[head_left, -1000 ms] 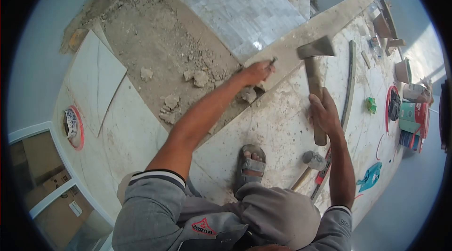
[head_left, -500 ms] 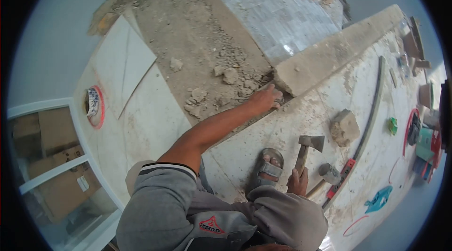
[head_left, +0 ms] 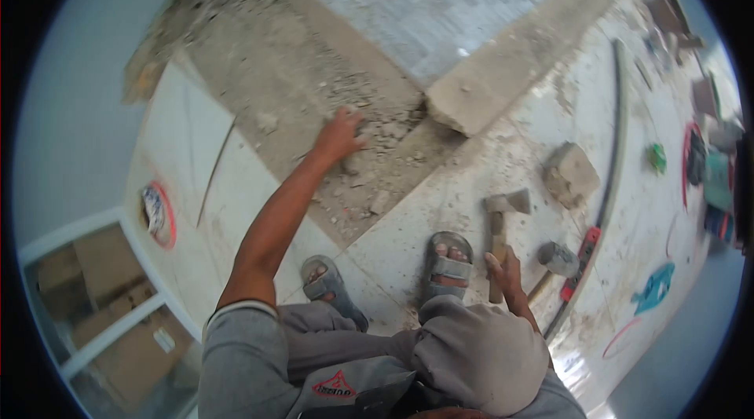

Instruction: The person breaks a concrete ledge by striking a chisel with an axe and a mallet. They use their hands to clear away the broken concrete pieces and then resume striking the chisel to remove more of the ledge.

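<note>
My left hand (head_left: 338, 136) reaches out over the broken mortar rubble (head_left: 385, 132) in the bare strip of floor. Its fingers look spread, slightly blurred, and I see nothing clearly held in them. Low on the right, my right hand (head_left: 506, 271) is wrapped round the wooden handle of a hatchet (head_left: 498, 223), whose metal head points away from me over the pale tiles. A rough concrete kerb (head_left: 503, 62) ends just right of the rubble, with a cleared, dusty patch beside its end.
Right of the hatchet lie a chunk of concrete (head_left: 571, 175), a mallet (head_left: 559, 259), a red spirit level (head_left: 583, 262) and a long grey strip (head_left: 620, 120). Covered stairs (head_left: 400, 10) rise beyond. A loose tile (head_left: 184, 120) is at left, near a glazed frame (head_left: 118, 293).
My left hand has moved left from the gap by the kerb's end to above the rubble. My view has shifted, showing both sandalled feet. The hatchet stays in my right hand.
</note>
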The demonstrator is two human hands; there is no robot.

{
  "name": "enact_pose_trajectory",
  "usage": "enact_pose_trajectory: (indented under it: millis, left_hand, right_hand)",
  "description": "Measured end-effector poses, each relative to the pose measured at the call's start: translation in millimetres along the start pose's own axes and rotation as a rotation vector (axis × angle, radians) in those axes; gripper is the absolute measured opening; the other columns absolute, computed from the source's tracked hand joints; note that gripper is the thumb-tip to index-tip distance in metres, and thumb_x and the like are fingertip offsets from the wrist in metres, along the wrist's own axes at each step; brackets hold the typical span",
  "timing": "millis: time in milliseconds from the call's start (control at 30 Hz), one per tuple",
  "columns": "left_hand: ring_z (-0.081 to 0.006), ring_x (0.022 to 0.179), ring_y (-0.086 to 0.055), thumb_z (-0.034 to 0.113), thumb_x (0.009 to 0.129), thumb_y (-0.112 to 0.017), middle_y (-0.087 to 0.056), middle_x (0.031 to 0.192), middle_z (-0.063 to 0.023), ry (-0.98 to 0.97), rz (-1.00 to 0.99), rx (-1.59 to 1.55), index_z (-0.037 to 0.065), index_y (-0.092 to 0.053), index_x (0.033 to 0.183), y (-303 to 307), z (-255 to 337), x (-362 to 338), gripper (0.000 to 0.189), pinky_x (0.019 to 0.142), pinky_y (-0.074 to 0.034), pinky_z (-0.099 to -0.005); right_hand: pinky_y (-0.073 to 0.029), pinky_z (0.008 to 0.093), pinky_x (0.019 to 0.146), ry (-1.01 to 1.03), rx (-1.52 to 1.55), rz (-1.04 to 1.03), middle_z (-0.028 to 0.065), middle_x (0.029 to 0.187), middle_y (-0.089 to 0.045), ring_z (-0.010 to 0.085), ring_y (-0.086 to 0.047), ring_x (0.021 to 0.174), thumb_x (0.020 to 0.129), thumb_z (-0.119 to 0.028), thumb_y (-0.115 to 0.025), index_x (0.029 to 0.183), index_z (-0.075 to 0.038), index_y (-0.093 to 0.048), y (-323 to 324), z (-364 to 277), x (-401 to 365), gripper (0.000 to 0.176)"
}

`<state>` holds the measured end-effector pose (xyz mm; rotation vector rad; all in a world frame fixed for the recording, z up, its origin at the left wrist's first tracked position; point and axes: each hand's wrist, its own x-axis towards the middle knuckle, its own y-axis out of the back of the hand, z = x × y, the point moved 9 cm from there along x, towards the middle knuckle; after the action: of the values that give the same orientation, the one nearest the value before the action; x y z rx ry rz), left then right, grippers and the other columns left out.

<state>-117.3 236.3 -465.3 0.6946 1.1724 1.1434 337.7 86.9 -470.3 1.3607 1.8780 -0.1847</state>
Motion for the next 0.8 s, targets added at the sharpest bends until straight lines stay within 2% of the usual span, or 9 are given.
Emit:
enact_pose_trajectory:
  millis: [167,267,333,400,433,467,533,633,800]
  left_hand:
    - [-0.0348,0.109,-0.051,0.03,0.08,-0.063,-0.038,0.134,-0.0182,-0.082,0.158,-0.123,0.006,-0.052,0.119,4.7,4.4,-14.2,0.047,0.087,-0.045,-0.0439]
    - [-0.0376,0.101,-0.055,0.027,0.083,-0.06,-0.054,0.115,-0.0198,0.028,0.2,-0.199,0.002,-0.052,0.118,11.8,-0.3,-45.4,0.043,0.083,-0.046,-0.0442]
    - [-0.032,0.077,-0.064,0.028,0.087,-0.056,-0.064,0.083,-0.0158,0.224,-0.257,-0.426,-0.001,-0.05,0.119,-14.5,5.1,-74.7,0.044,0.069,-0.051,-0.0401]
    - [-0.0213,0.054,-0.061,0.032,0.089,-0.054,-0.061,0.066,-0.0092,0.366,-0.477,-0.855,-0.002,-0.051,0.114,-55.5,13.3,-121.0,0.042,0.053,-0.051,-0.0332]
    - [-0.0125,0.052,-0.058,0.034,0.089,-0.055,-0.059,0.066,-0.0075,0.371,-0.549,-0.991,-0.001,-0.051,0.112,-72.3,24.9,-144.0,0.042,0.047,-0.05,-0.0281]
    - [-0.015,0.053,-0.059,0.033,0.089,-0.055,-0.058,0.068,-0.0076,0.433,-0.633,-1.076,-0.003,-0.05,0.109,-75.0,45.6,-166.7,0.042,0.048,-0.051,-0.0292]
    - [-0.0166,0.059,-0.061,0.036,0.09,-0.054,-0.056,0.076,-0.0081,0.588,-0.71,-1.226,-0.002,-0.049,0.106,-113.9,68.8,-209.4,0.041,0.053,-0.052,-0.0288]
    - [-0.0176,0.056,-0.06,0.041,0.088,-0.054,-0.057,0.078,-0.0115,0.688,-0.659,-1.277,-0.005,-0.048,0.105,-164.4,97.5,-249.1,0.049,0.051,-0.051,-0.0318]
    - [-0.0312,0.067,-0.062,0.039,0.088,-0.052,-0.059,0.083,-0.0222,0.37,-0.443,-0.821,-0.007,-0.051,0.101,-168.3,119.5,-258.9,0.048,0.062,-0.049,-0.0413]
  right_hand:
    - [-0.049,0.0392,0.055,0.059,-0.451,-0.045,0.0204,0.069,-0.062,0.0336,-0.063,0.06,0.084,-0.039,-0.061,0.095,0.002,-0.049,5.8,-5.5,5.6,0.044]
    - [-0.049,0.0448,0.061,0.06,-0.603,-0.126,0.0255,0.071,-0.061,0.0406,-0.062,0.068,0.083,-0.047,-0.058,0.092,0.002,-0.053,-2.3,-10.9,4.8,0.051]
    - [-0.049,0.0464,0.06,0.091,-1.054,-0.249,0.0249,0.068,-0.061,0.0394,-0.062,0.067,0.083,-0.049,-0.057,0.086,0.002,-0.058,-7.0,-24.1,6.0,0.051]
    - [-0.049,0.0465,0.06,0.151,-1.075,-0.306,0.0245,0.069,-0.061,0.0396,-0.061,0.067,0.083,-0.049,-0.057,0.083,0.001,-0.059,-11.1,-67.9,10.5,0.049]
    - [-0.049,0.0465,0.061,0.183,-1.088,-0.332,0.024,0.07,-0.061,0.0397,-0.061,0.068,0.083,-0.048,-0.057,0.081,0.0,-0.061,-16.7,-89.4,17.3,0.048]
    - [-0.049,0.0459,0.062,0.228,-0.99,-0.302,0.0226,0.07,-0.062,0.04,-0.061,0.069,0.082,-0.043,-0.059,0.084,-0.003,-0.06,-24.5,-110.3,30.3,0.04]
    - [-0.049,0.043,0.069,0.658,-0.722,-0.167,0.0203,0.091,-0.062,0.037,-0.06,0.085,0.08,-0.031,-0.064,0.104,-0.004,-0.056,-60.0,-193.2,46.9,0.037]
    - [-0.038,0.0446,0.096,0.958,-0.648,-0.265,0.0202,0.131,-0.04,0.0409,-0.042,0.117,0.076,-0.03,-0.068,0.133,-0.012,-0.038,-152.5,-266.5,84.3,0.066]
    - [-0.04,0.0571,0.094,0.915,-0.954,-0.317,0.0169,0.144,-0.025,0.0467,-0.033,0.124,0.07,-0.039,-0.073,0.139,-0.025,-0.027,-283.9,-322.0,151.6,0.085]
